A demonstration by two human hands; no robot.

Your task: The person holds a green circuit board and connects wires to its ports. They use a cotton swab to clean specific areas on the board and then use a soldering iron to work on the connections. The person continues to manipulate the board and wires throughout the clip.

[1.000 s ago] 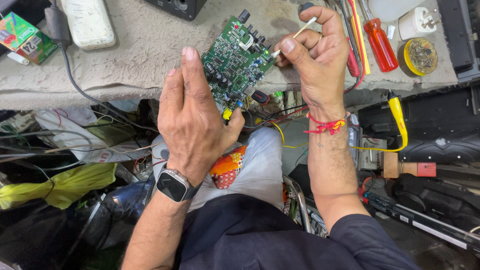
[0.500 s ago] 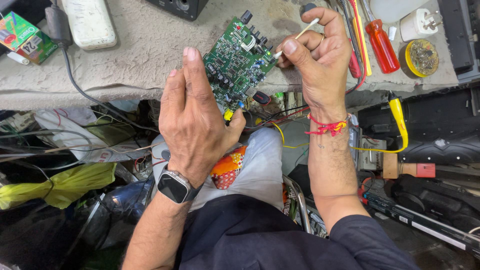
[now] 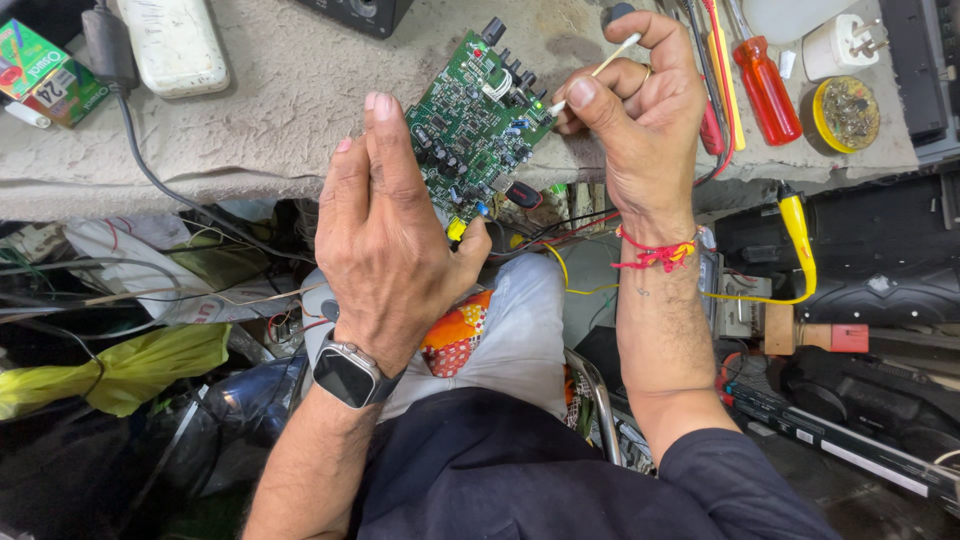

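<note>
My left hand (image 3: 395, 235) holds a green circuit board (image 3: 470, 120) upright at its lower edge, fingers behind it and thumb in front; a smartwatch sits on that wrist. My right hand (image 3: 640, 110) pinches a thin white swab stick (image 3: 600, 68), its tip touching the board's right edge. A red thread is tied round my right wrist. Red, black and yellow wires (image 3: 560, 240) hang from the board's underside.
A grey workbench (image 3: 270, 110) carries a white adapter (image 3: 175, 45), a green carton (image 3: 45, 72), a red-handled screwdriver (image 3: 765, 85), a white plug (image 3: 845, 45) and a yellow tin (image 3: 845, 110). Below lie tangled cables, yellow-green plastic (image 3: 110, 365) and black equipment.
Both hands and the board stay nearly still; the swab tip keeps touching the board's right edge with only slight shifts.
</note>
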